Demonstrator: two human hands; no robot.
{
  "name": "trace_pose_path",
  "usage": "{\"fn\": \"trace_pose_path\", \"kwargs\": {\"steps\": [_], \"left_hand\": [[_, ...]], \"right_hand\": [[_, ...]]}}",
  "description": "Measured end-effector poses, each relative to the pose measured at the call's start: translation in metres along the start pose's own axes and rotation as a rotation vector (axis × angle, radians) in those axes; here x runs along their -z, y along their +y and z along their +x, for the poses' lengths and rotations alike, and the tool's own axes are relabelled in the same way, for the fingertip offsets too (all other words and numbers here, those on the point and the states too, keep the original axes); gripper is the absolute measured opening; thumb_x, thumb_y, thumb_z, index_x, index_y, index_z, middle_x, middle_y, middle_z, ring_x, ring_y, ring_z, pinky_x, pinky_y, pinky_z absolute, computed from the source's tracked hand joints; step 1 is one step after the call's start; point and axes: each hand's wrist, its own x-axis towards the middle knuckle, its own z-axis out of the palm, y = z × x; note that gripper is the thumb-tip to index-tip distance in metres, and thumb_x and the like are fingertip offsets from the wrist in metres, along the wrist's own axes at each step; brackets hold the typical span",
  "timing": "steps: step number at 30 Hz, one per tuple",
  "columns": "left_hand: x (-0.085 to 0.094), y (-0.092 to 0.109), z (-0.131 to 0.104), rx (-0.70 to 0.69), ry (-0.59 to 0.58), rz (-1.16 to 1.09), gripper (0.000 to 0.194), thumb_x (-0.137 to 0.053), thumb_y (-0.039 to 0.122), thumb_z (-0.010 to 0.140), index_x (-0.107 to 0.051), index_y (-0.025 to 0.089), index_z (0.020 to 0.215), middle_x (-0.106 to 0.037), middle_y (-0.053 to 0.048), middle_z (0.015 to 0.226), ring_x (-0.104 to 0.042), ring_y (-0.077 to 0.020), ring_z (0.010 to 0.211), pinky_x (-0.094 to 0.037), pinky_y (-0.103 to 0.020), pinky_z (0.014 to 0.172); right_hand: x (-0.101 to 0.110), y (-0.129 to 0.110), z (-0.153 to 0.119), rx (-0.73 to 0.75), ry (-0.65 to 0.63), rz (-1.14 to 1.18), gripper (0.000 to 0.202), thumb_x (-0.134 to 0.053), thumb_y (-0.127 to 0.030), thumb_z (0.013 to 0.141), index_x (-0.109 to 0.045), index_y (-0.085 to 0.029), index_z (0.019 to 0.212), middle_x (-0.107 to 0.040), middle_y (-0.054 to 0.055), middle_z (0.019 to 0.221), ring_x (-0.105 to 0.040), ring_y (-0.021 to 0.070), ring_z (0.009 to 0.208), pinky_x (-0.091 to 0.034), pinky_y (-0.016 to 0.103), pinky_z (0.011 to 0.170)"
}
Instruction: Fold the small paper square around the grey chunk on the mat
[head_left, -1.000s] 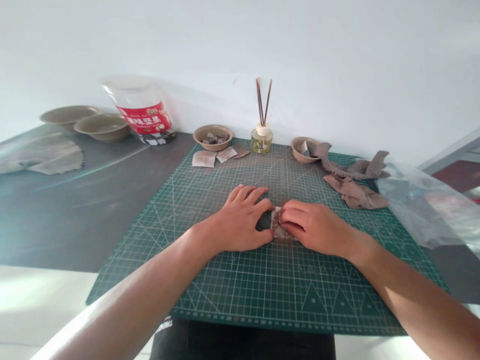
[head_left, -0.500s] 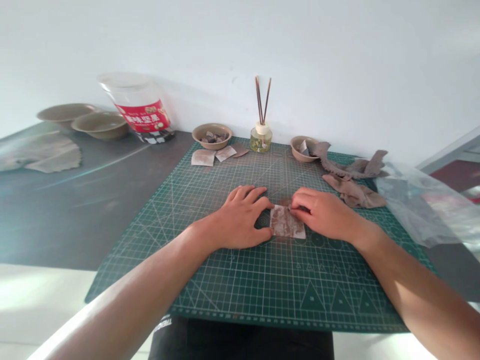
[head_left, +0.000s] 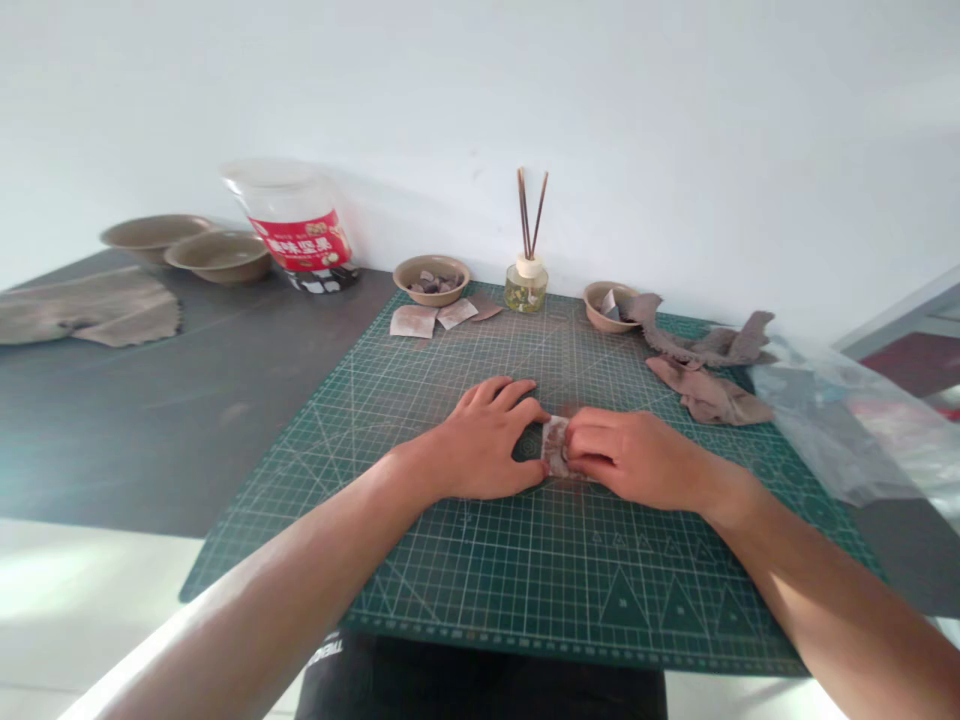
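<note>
A small square sheet [head_left: 555, 447], whitish with brown smudges like dust, lies flat on the green cutting mat [head_left: 465, 560]. My left hand [head_left: 491, 440] rests beside it with fingers spread, thumb and forefinger touching its left corners. Over the right part of the sheet, my right hand [head_left: 637, 455] is closed in a pinch, fingertips pressed down on the surface. Whatever those fingers hold is hidden, and they cover most of the sheet's right half.
At the back stand a bowl of brown fragments [head_left: 433, 280], a reed diffuser [head_left: 526, 285] and another small bowl [head_left: 600, 305]. Brown cloths [head_left: 712, 390] and a clear plastic bag [head_left: 840, 430] lie right. A red-labelled jar [head_left: 304, 240] and two bowls [head_left: 217, 257] stand left.
My right hand has slid from the sheet's upper right edge down and left across it, covering more of it. My left hand has stayed in place.
</note>
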Motion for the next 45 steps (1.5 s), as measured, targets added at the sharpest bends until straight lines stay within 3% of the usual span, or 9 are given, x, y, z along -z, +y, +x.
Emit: {"fn": "trace_pose_path", "kwargs": {"steps": [4,9,14,19,24,29,37,41,45], "left_hand": [[0.000,0.000,0.000,0.012,0.006,0.009,0.056,-0.059,0.058,0.086,-0.052,0.030,0.134,-0.034,-0.007,0.157,-0.025,-0.0368,0.145,-0.025,-0.058,0.115],[-0.001,-0.001,-0.001,-0.011,-0.001,0.000,0.056,-0.057,0.059,0.087,-0.051,0.030,0.135,-0.034,-0.007,0.157,-0.024,-0.0354,0.146,-0.025,-0.057,0.116],[-0.001,-0.001,-0.001,0.002,0.005,0.000,0.058,-0.056,0.061,0.088,-0.050,0.030,0.136,-0.033,-0.007,0.158,-0.024,-0.0353,0.146,-0.025,-0.057,0.116],[0.000,-0.003,0.000,-0.004,-0.022,-0.013,0.059,-0.055,0.062,0.088,-0.049,0.030,0.137,-0.031,-0.007,0.159,-0.021,-0.0360,0.147,-0.024,-0.057,0.117],[0.000,-0.003,0.000,0.017,-0.028,-0.018,0.058,-0.057,0.061,0.087,-0.048,0.032,0.137,-0.030,-0.006,0.159,-0.020,-0.0367,0.147,-0.024,-0.058,0.117],[0.000,-0.003,-0.001,0.008,-0.030,-0.024,0.057,-0.058,0.058,0.087,-0.049,0.031,0.137,-0.031,-0.006,0.159,-0.020,-0.0355,0.148,-0.024,-0.057,0.118],[-0.001,-0.003,-0.001,0.006,-0.031,-0.023,0.058,-0.056,0.059,0.088,-0.049,0.031,0.137,-0.030,-0.006,0.159,-0.020,-0.0357,0.148,-0.024,-0.057,0.117],[0.000,-0.002,0.000,0.019,-0.033,-0.021,0.059,-0.056,0.060,0.087,-0.049,0.030,0.138,-0.029,-0.007,0.160,-0.019,-0.0370,0.148,-0.022,-0.058,0.118],[0.000,-0.002,-0.001,0.011,-0.040,-0.029,0.059,-0.057,0.059,0.087,-0.049,0.030,0.137,-0.028,-0.007,0.160,-0.018,-0.0364,0.149,-0.023,-0.057,0.118]], "right_hand": [[-0.002,0.005,0.001,-0.116,0.095,-0.093,0.013,-0.053,-0.022,0.098,-0.063,-0.021,0.089,-0.065,0.003,0.097,-0.063,0.0176,0.086,-0.044,0.029,0.076],[-0.003,0.001,-0.003,-0.019,-0.010,-0.028,0.012,-0.053,-0.023,0.099,-0.062,-0.022,0.090,-0.064,0.002,0.100,-0.062,0.0159,0.083,-0.044,0.027,0.073],[-0.003,0.001,-0.002,-0.103,0.080,-0.103,0.013,-0.053,-0.021,0.098,-0.062,-0.021,0.089,-0.065,0.003,0.097,-0.064,0.0175,0.087,-0.044,0.029,0.077],[-0.007,-0.004,0.001,-0.002,0.012,-0.088,0.012,-0.053,-0.022,0.099,-0.063,-0.022,0.093,-0.065,0.002,0.103,-0.064,0.0168,0.088,-0.044,0.028,0.074],[-0.007,-0.005,0.001,-0.094,0.088,-0.096,0.011,-0.053,-0.021,0.099,-0.062,-0.021,0.094,-0.066,0.002,0.101,-0.064,0.0171,0.088,-0.044,0.028,0.075],[-0.010,-0.006,-0.003,-0.009,0.041,-0.079,0.011,-0.053,-0.023,0.099,-0.063,-0.022,0.095,-0.065,0.002,0.100,-0.063,0.0163,0.085,-0.044,0.027,0.073],[-0.015,-0.007,0.004,-0.032,0.083,-0.084,0.013,-0.051,-0.022,0.100,-0.064,-0.023,0.096,-0.067,0.002,0.104,-0.064,0.0173,0.091,-0.044,0.027,0.074],[-0.008,-0.002,0.003,-0.152,0.130,-0.084,0.012,-0.053,-0.022,0.099,-0.062,-0.021,0.090,-0.065,0.003,0.099,-0.063,0.0168,0.087,-0.043,0.028,0.074],[-0.003,-0.005,-0.001,-0.066,0.004,0.030,0.012,-0.057,-0.023,0.097,-0.061,-0.022,0.086,-0.063,0.000,0.092,-0.062,0.0147,0.083,-0.044,0.027,0.075]]}}
